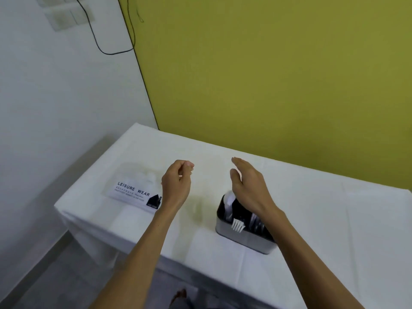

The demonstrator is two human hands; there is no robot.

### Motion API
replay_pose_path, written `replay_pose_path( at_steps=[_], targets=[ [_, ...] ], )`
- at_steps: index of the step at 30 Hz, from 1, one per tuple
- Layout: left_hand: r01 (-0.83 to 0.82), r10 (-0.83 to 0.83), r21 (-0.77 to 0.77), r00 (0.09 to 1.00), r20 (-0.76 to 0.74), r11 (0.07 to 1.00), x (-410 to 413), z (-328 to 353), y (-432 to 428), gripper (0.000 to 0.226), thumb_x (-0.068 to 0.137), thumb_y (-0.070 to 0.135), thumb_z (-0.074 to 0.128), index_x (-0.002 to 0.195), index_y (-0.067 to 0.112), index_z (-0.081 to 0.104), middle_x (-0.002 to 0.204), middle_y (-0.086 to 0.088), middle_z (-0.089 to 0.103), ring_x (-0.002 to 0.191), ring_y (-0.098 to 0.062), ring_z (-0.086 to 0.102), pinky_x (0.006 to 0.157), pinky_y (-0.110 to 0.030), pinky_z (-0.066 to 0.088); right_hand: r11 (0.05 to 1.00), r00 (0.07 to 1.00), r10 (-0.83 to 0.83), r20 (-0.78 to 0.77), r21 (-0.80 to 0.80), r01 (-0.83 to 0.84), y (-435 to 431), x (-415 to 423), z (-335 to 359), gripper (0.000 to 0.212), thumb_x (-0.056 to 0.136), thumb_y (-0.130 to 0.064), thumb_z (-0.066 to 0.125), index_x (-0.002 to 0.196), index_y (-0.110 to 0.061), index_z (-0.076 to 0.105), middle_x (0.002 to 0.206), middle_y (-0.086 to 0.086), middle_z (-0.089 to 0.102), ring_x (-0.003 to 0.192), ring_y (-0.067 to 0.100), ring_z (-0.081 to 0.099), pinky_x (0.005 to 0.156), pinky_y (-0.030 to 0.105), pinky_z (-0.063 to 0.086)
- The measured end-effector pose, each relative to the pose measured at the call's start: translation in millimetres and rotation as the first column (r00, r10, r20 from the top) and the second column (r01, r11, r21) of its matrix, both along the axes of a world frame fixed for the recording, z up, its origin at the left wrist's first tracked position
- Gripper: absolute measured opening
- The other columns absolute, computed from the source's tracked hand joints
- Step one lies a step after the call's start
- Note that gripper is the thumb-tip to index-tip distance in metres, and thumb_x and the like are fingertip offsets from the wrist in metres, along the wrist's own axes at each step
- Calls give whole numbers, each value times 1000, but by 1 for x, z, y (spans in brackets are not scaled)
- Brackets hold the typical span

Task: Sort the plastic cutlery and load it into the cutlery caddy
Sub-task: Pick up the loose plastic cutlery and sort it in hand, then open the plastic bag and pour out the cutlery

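A grey cutlery caddy (242, 238) with a black inside stands on the white table (334, 219), right of centre. White plastic cutlery stands in it, and a white fork (237, 225) shows its tines at the near rim. My right hand (248, 186) hovers above the caddy's far end, fingers straight and holding nothing. Raised over the table left of the caddy, my left hand (177, 182) has its fingers loosely curled, with nothing visible in them. The caddy's right part is hidden by my right forearm.
A clear plastic bag with a "LEISURE WEAR" label (136, 192) lies at the table's left end, partly behind my left hand. A yellow wall (267, 74) runs along the table's far edge. A black cable (98, 41) hangs on the white wall at left.
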State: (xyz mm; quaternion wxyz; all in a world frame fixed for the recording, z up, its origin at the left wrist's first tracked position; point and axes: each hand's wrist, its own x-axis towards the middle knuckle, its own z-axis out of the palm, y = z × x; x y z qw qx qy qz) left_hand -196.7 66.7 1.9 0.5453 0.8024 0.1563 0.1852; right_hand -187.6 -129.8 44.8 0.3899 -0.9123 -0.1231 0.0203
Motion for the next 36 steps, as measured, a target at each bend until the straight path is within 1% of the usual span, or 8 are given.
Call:
replay_pose_path(
  at_steps=[5,10,14,17,20,25,31,36],
  targets=[
    [-123,97,-110,972,-215,986,-12,-29,87,18,98,26,53,92,22,69,92,8,72,92,-17,68,88,-40,56,985,971,120,-205,-99,-142,99,6,-9,38,103,-18,38,132,5,49,139,19,53,128,34,47,107,45,40],
    [-220,115,-239,915,-386,946,-34,-65,152,16,96,27,55,92,20,69,94,-1,73,93,-24,69,90,-47,57,969,897,173,-406,-91,-228,175,17,-57,45,104,-20,38,142,2,45,149,16,45,137,31,41,111,37,32],
    [-279,56,-332,834,-549,901,-50,-90,173,26,100,32,54,101,8,62,92,-11,70,80,-25,67,82,-45,61,964,770,-21,-638,192,186,214,24,-109,64,96,-29,54,155,-23,29,158,3,35,139,26,41,112,41,39],
    [-337,19,-455,820,-572,824,-55,-100,181,31,101,32,54,97,3,64,86,-14,67,76,-26,66,81,-46,62,798,624,-224,-749,226,558,231,31,-140,77,82,-32,71,147,-17,31,137,12,51,112,33,59,81,47,60],
    [-357,-12,-573,842,-540,738,-46,-102,192,35,99,34,59,106,0,68,98,-16,72,86,-28,69,82,-44,61,679,508,-132,-851,296,672,238,29,-131,61,77,-25,82,120,-2,47,100,14,60,72,26,63,51,31,55],
    [-373,-22,-705,875,-483,603,-18,-94,199,35,90,34,73,110,5,65,107,-12,73,101,-31,69,86,-44,58,778,478,55,-877,338,530,242,24,-112,12,85,-7,70,84,-4,58,56,6,54,44,14,44,46,24,41],
    [-307,-80,-816,916,-393,490,9,-84,185,44,89,30,74,121,1,63,117,-15,72,105,-32,71,92,-47,56,829,643,84,-761,412,379,217,24,-72,31,82,-8,69,111,-11,60,78,7,63,48,15,49,46,25,41],
    [-2,-343,-901,925,-167,434,36,-31,144,44,95,26,65,132,3,59,125,-15,69,108,-26,69,91,-42,55,831,831,10,-555,467,302,149,25,-17,29,93,-41,63,110,-19,72,81,-1,69,54,12,48,54,27,41]
  ],
)
